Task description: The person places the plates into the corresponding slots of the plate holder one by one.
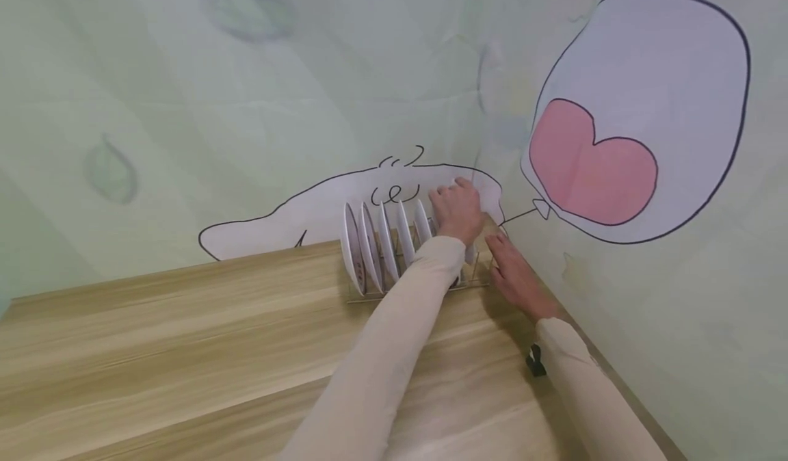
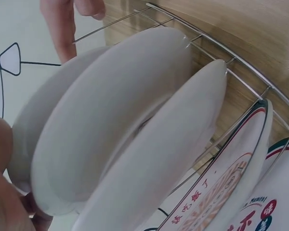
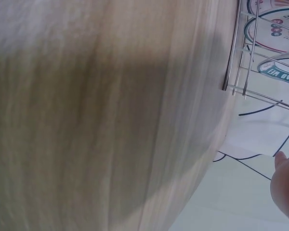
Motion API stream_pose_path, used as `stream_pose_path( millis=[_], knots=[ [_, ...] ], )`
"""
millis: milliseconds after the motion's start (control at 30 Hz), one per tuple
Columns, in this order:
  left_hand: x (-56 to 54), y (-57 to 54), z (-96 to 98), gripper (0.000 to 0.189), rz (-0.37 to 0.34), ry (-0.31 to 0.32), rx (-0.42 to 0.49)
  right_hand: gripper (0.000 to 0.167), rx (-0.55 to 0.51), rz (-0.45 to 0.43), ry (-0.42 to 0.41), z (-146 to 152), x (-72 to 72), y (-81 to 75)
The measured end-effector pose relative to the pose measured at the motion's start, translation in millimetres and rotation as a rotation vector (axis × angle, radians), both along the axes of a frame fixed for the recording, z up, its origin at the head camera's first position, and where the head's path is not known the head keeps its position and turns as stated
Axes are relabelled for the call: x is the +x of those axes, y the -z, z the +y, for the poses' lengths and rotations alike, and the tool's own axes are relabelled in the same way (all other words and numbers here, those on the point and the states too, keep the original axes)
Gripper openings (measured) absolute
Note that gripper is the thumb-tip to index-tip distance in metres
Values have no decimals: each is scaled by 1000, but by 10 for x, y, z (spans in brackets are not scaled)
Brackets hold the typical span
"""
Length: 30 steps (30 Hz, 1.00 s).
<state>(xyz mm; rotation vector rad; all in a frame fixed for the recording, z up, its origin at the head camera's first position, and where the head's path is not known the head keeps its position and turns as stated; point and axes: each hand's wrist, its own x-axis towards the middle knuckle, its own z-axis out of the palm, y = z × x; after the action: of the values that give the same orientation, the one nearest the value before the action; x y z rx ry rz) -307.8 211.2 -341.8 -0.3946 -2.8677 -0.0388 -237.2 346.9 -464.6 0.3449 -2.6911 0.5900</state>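
Note:
Several white plates (image 1: 351,249) stand on edge in a wire dish rack (image 1: 369,299) at the corner of the table. My left hand (image 1: 458,208) reaches over the rack's right end. In the left wrist view its thumb and fingers grip the rim of the outermost plate (image 2: 26,130). My right hand (image 1: 516,276) is at the rack's right end, fingers extended toward that plate; a finger (image 2: 62,33) overlaps the plate's far rim in the left wrist view. Colored print and a teal rim mark the printed plate (image 2: 216,192) farther along.
The wood-grain table (image 1: 185,338) runs out to the left of the rack. A black clip (image 1: 535,360) sits near the table's right edge, beside the right sleeve. Behind and to the right hangs a pale printed wall cloth (image 1: 154,105) with a heart balloon.

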Motion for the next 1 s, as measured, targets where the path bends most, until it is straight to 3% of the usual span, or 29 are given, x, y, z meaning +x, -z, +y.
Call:
stream_pose_path(
  millis=[267, 533, 1000],
  knots=[
    [-8, 80, -48, 63, 34, 6, -72, 60, -24, 37, -32, -38, -4, -3],
    [-52, 94, -124, 64, 34, 15, -64, 60, -18, 19, -28, -68, -26, -17],
    [-54, 127, -166, 50, 83, 63, -59, 59, -2, 13, -6, -58, -21, -5]
  ],
)
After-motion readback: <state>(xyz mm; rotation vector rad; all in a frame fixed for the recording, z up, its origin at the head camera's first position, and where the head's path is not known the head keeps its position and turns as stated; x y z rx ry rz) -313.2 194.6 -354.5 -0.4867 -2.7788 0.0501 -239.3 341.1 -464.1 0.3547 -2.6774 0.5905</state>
